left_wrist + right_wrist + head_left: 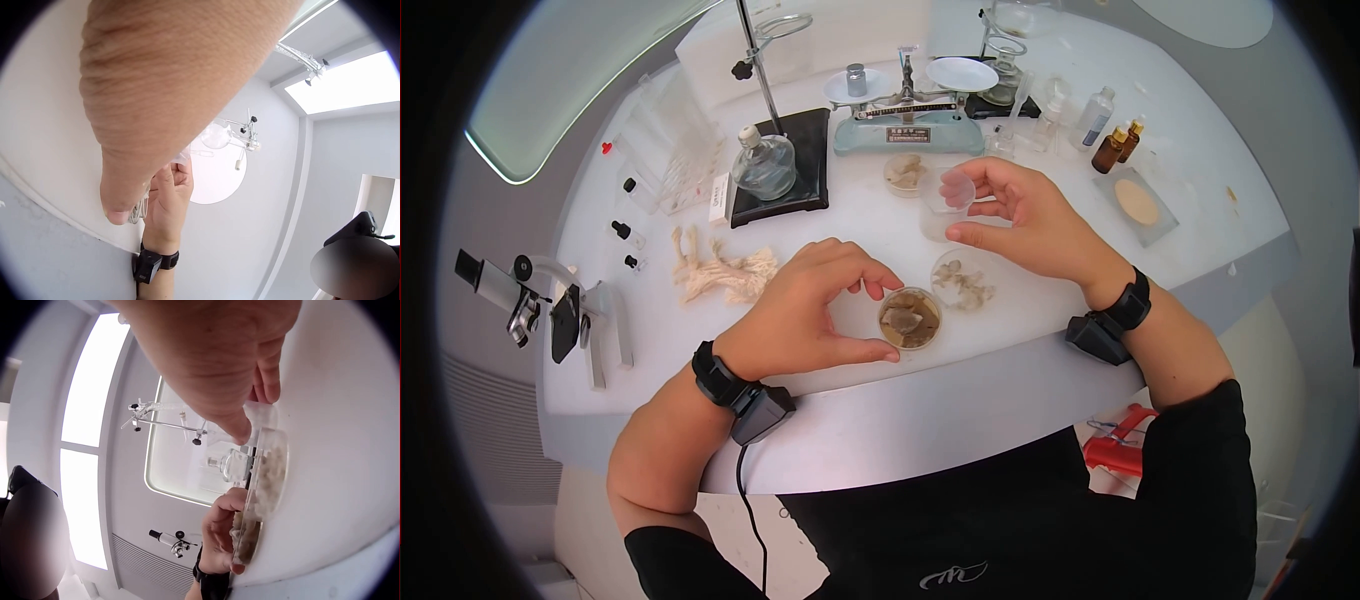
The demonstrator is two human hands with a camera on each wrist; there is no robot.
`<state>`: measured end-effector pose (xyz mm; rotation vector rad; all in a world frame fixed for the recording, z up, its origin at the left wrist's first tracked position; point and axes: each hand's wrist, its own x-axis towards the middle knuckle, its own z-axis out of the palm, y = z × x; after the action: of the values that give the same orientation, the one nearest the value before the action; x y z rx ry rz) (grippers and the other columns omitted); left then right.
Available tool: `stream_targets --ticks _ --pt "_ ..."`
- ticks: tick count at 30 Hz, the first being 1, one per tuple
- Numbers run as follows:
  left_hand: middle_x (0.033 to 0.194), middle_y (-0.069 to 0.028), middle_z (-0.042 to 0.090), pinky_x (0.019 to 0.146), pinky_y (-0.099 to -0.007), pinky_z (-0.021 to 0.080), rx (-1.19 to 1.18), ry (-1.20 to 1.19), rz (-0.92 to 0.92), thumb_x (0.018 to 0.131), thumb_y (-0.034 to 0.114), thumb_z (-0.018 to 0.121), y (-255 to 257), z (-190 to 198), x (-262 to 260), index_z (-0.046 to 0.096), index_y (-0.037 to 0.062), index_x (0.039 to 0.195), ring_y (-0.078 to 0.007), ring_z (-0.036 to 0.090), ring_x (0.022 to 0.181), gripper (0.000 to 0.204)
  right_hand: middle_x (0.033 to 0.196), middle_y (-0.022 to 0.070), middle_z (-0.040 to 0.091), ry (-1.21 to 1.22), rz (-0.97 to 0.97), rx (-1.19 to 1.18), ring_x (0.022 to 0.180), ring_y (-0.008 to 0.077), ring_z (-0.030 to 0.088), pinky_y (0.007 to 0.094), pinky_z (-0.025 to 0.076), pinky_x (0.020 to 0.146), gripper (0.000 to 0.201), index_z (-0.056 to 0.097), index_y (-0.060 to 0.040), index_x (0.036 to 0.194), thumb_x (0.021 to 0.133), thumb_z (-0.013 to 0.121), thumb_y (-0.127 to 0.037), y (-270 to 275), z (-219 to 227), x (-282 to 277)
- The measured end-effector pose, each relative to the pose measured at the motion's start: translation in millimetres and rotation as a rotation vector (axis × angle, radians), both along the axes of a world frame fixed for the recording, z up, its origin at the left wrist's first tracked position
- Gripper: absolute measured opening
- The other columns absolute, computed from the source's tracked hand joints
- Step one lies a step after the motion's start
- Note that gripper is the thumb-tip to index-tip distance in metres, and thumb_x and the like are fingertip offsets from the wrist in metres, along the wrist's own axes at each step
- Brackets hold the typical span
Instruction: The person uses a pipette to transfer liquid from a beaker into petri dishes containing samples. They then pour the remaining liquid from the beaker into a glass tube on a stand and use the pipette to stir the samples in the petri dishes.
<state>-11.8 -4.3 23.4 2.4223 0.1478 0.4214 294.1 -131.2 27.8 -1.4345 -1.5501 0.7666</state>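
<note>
My left hand (pixel 815 305) curls around the near petri dish (pixel 932 340), its thumb and index fingertip at opposite sides of the rim. Grey-brown pieces lie in brownish matter inside that dish. To the upper right, my right hand (pixel 1030 215) holds a clear plastic cup (pixel 938 222) between thumb and fingers; its fingers show through the wall. Just below the cup is a second petri dish (pixel 948 296) with pale grey-beige clumps, which the right wrist view shows beside the left hand's dish. A third petri dish (pixel 890 180) with similar clumps stands behind the cup.
Cream-coloured branching pieces (pixel 720 270) lie left of my left hand. Behind are a glass spirit lamp (pixel 765 165) on a black stand base (pixel 810 180) and a balance (pixel 905 135). Brown bottles (pixel 1109 152) stand at right, a microscope (pixel 525 300) at far left.
</note>
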Motion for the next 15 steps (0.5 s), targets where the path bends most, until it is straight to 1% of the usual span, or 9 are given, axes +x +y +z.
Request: stream_targets --ticks 6,12,15 --pt "0.108 -0.0033 0.07 0.093 -0.0361 0.05 -0.005 0.031 -0.002 0.075 0.026 0.107 -1.2 3.9 1.3 0.079 0.0113 0.123 -0.0221 0.063 0.105 0.058 0.136 0.003 0.071 0.015 0.016 0.016 0.13 0.0155 0.069 0.0386 0.056 0.119 0.051 0.068 -0.0067 0.142 0.098 0.092 -0.013 0.2 -4.5 2.7" --pt "0.109 -0.0034 0.07 0.094 -0.0358 0.049 -0.012 0.034 -0.004 0.076 0.025 0.106 -1.2 4.6 1.6 0.078 0.0105 0.124 -0.0219 0.062 0.105 0.058 0.135 0.0036 0.07 -0.028 0.024 0.029 0.13 0.0168 0.069 0.0399 0.055 0.121 0.05 0.067 -0.0058 0.14 0.097 0.092 -0.01 -0.3 -5.6 4.9" --pt "0.11 -0.0037 0.07 0.094 -0.0358 0.049 -0.017 0.042 -0.005 0.075 0.024 0.107 -1.1 2.7 1.0 0.078 0.0101 0.126 -0.0216 0.062 0.105 0.06 0.134 0.0047 0.07 -0.072 0.047 0.047 0.129 0.0177 0.069 0.0404 0.056 0.119 0.051 0.067 -0.0049 0.14 0.096 0.092 -0.01 0.7 -6.5 7.0"
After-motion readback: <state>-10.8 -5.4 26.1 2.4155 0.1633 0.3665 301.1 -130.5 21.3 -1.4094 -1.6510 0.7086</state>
